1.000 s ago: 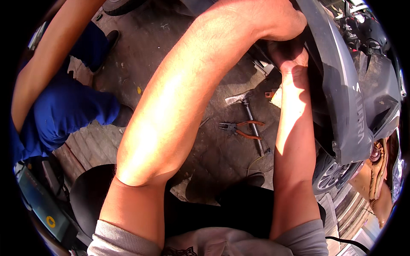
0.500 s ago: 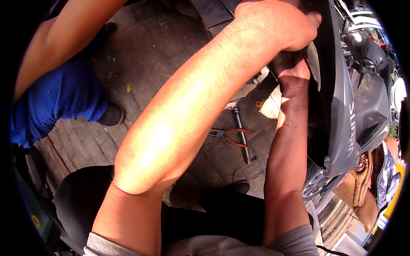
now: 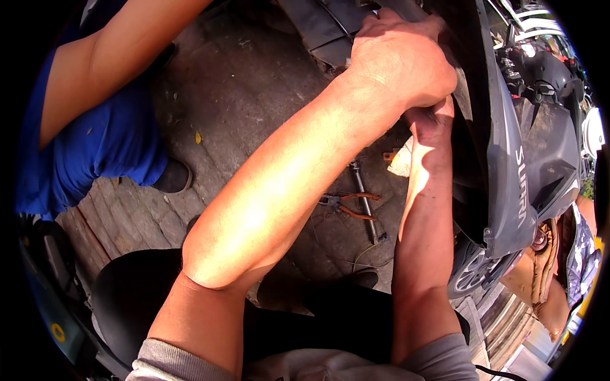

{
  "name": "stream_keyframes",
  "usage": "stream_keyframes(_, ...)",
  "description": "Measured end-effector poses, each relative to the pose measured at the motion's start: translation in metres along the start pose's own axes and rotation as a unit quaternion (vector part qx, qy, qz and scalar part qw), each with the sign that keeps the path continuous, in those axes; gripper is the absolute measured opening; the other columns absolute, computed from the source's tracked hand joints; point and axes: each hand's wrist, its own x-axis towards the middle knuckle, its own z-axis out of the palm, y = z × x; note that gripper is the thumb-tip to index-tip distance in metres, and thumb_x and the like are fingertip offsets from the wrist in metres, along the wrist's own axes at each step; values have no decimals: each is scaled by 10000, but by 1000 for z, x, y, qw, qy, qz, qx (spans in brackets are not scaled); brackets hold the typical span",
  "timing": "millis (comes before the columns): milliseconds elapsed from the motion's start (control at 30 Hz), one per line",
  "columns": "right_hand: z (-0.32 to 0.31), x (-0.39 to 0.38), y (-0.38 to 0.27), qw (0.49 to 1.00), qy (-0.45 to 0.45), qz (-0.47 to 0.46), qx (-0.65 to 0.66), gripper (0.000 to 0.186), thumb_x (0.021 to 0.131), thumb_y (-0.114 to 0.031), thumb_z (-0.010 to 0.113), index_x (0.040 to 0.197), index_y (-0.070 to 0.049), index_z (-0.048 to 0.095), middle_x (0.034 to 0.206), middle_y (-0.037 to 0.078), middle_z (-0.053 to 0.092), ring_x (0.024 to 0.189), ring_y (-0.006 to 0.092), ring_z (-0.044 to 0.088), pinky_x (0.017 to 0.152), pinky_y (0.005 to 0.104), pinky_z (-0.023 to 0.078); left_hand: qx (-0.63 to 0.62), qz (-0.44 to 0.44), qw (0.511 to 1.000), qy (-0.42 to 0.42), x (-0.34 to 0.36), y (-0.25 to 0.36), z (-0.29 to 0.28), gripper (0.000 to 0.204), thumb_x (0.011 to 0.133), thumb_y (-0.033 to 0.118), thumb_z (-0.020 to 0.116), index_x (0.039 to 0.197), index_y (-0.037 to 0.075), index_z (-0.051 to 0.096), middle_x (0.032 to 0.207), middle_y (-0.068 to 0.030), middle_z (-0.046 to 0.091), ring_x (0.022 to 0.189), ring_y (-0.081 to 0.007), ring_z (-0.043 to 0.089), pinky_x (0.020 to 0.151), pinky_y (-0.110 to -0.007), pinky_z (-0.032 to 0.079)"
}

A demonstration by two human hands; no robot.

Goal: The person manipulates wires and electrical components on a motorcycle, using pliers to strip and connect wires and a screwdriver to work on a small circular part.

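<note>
My left hand (image 3: pixel 401 60) reaches into the upper right, its fingers curled among dark plastic parts beside the grey body panel (image 3: pixel 508 159) of a two-wheeler; what they grip is hidden. My right hand (image 3: pixel 432 117) lies just beneath it, its fingers hidden behind the left one. A dark inner cover (image 3: pixel 312 28) is near both hands. On the ground between my forearms rest orange-handled pliers (image 3: pixel 353 213) across a metal bar tool (image 3: pixel 371 226), with a pale piece (image 3: pixel 400 164) of something I cannot make out above them.
At left a co-worker's bare arm (image 3: pixel 101 57) and blue-trousered leg (image 3: pixel 121 146) are close by on the stone floor (image 3: pixel 197 95). The vehicle's wheel (image 3: pixel 471 267) is low on the right, beside brown padded fabric (image 3: pixel 539 267). A teal object (image 3: pixel 54 311) stands at lower left.
My left hand has shifted down and left from half a second ago, over the right hand, with more of its back showing. The co-worker's arm has moved rightward since a second ago.
</note>
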Motion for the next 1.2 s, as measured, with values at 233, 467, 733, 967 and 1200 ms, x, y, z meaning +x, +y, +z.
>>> stream_keyframes(233,2,-13,-4,997,-76,-10,-28,351,1017,-130,532,1333,16,581,1376,182,606,1287,308,577,1118,464,461,-78,50,995,48,-2,-7,9,552,751,245,694,1284,104,657,1223,-256,670,1234,-399,563,1042,-444,490)
stream_keyframes(467,27,-8,-2,986,106,33,127,316,1000,-102,553,1295,4,591,1333,176,613,1283,302,565,1110,471,460,-6,-7,1000,8,-16,10,-4,558,753,202,676,1298,85,647,1127,-237,709,1202,-391,589,1007,-451,510)
stream_keyframes(733,45,-5,-9,969,170,27,176,292,1000,-117,590,1268,-1,592,1282,147,617,1209,278,584,1103,446,465,1,47,999,-22,-14,3,-24,538,757,197,672,1282,80,651,1119,-236,711,1186,-390,596,997,-452,514)
stream_keyframes(967,23,13,3,987,109,1,116,323,944,21,562,1261,61,602,1292,160,620,1237,303,579,1094,422,482,22,122,989,-86,7,5,-41,521,761,192,668,1268,76,654,1112,-236,712,1173,-389,602,988,-452,517)
stream_keyframes(1200,18,14,1,995,-14,-20,92,400,909,0,533,1303,42,590,1296,180,673,1207,329,649,1060,420,534,34,178,974,-134,23,7,-64,504,764,187,665,1254,72,658,1105,-235,714,1159,-388,608,979,-453,520)
